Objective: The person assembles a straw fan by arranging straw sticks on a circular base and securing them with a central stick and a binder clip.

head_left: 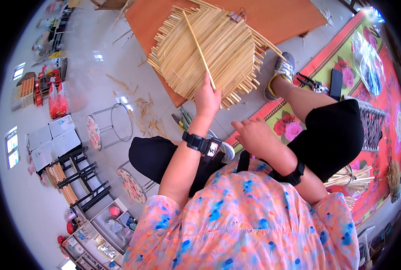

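Gripping a thin stick near its close end in the left hand, angled over the round stick panel, crossing its slats; hard to tell whether touching. With the right hand loosely curled near the lap, seemingly bare. Best to sight the line first, steady the panel right-handed, press lightly, mind the jutting ends. Beneath, an orange-brown board; leftward, scattered offcuts.

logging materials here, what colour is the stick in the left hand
The stick in the left hand is pale yellow, best seen in the head view.
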`<state>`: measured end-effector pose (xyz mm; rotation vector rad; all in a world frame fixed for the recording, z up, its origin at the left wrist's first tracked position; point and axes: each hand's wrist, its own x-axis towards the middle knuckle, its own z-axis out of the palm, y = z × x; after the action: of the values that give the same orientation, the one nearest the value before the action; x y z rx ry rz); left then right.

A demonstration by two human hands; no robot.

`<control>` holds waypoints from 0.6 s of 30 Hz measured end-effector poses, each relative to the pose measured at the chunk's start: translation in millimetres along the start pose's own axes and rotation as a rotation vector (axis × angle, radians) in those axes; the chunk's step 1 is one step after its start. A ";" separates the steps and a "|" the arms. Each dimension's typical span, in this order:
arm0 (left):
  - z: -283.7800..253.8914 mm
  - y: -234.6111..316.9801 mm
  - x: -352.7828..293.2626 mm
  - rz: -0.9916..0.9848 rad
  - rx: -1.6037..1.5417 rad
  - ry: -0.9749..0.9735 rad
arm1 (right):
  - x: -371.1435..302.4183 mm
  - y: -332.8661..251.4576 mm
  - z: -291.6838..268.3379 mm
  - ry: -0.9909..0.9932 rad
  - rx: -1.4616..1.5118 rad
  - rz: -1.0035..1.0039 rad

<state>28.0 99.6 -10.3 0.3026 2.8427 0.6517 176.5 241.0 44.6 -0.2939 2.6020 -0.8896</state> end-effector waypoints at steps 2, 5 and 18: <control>-1.9 2.1 -1.1 -0.006 -0.015 -0.002 | 0.7 0.9 3.0 -0.038 -0.008 0.012; -2.7 1.8 1.7 -0.014 -0.007 -0.012 | 1.7 2.0 -2.1 -0.095 -0.037 0.025; -2.0 1.5 -0.4 0.025 -0.084 -0.059 | -0.4 -4.3 10.0 0.074 0.040 0.000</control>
<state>28.1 100.1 -7.9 0.3384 2.7512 0.7518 181.2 232.3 40.0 -0.2541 2.6484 -0.9685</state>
